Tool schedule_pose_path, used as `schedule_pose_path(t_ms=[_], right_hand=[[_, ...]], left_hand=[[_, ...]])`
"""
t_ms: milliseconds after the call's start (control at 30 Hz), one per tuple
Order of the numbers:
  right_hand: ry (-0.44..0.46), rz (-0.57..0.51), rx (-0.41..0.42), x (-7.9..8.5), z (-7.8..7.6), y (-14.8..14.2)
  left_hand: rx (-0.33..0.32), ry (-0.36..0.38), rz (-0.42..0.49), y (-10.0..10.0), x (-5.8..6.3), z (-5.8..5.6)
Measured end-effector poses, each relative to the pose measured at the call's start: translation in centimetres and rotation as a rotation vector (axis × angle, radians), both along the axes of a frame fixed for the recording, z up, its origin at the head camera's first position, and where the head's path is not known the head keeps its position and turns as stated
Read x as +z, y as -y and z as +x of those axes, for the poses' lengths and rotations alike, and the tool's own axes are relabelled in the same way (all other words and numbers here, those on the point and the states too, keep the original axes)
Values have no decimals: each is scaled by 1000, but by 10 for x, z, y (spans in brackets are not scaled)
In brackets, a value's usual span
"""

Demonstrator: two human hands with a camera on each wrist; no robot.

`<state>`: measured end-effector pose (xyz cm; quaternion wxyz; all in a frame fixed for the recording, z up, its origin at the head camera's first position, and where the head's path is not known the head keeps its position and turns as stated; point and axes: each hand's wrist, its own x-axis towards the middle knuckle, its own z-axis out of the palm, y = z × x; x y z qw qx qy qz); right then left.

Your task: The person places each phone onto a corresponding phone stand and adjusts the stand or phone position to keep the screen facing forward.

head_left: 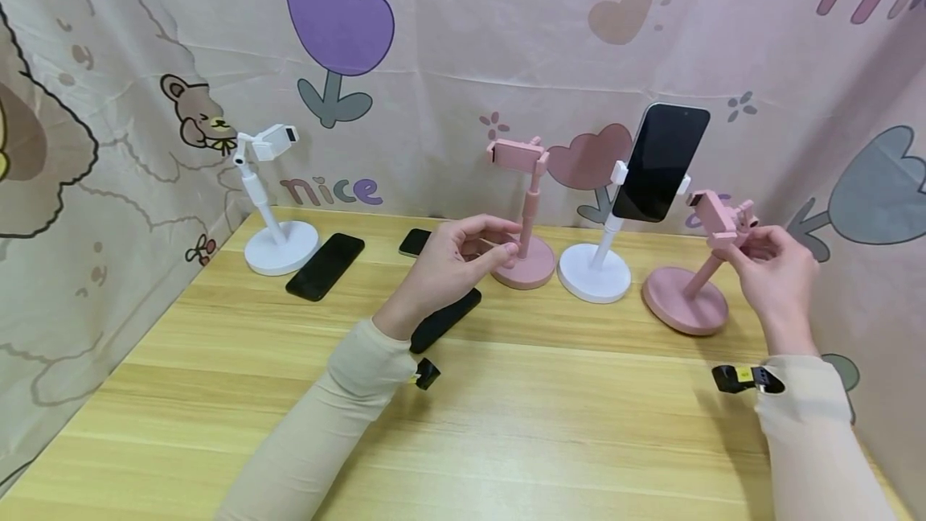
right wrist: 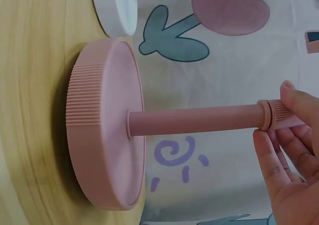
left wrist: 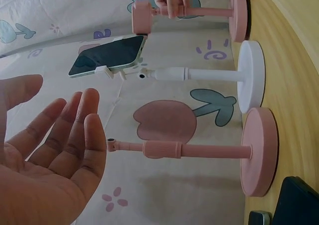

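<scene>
At the right, my right hand point(head_left: 783, 270) pinches the upper pole of a pink phone stand point(head_left: 683, 304) just below its clamp head. The right wrist view shows thumb and fingers around the ribbed collar point(right wrist: 281, 114), with the round base on the table. My left hand point(head_left: 452, 264) holds nothing; its fingers are loosely bent in the air in front of another pink phone stand point(head_left: 530, 207). In the left wrist view that hand's palm point(left wrist: 45, 190) shows bare. Between the two pink stands is a white phone stand point(head_left: 595, 276), carrying a black-screened smartphone point(head_left: 661, 163) tilted in its clamp.
Another white phone stand point(head_left: 280, 248) stands at the back left. A black phone point(head_left: 325, 266) lies beside its base, a smaller phone point(head_left: 415, 242) farther back, and a dark phone point(head_left: 447, 320) lies partly behind my left forearm. A printed curtain point(head_left: 463, 47) hangs behind the wooden table point(head_left: 506, 424).
</scene>
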<state>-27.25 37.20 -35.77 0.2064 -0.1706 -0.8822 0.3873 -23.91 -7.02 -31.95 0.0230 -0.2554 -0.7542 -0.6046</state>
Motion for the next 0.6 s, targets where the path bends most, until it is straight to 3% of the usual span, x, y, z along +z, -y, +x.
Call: schedule_pose_path(t_ms=[600], right_hand=[[-90,104,82,-5,35,17]], left_hand=[[9,11,-39,5,-4,-8]])
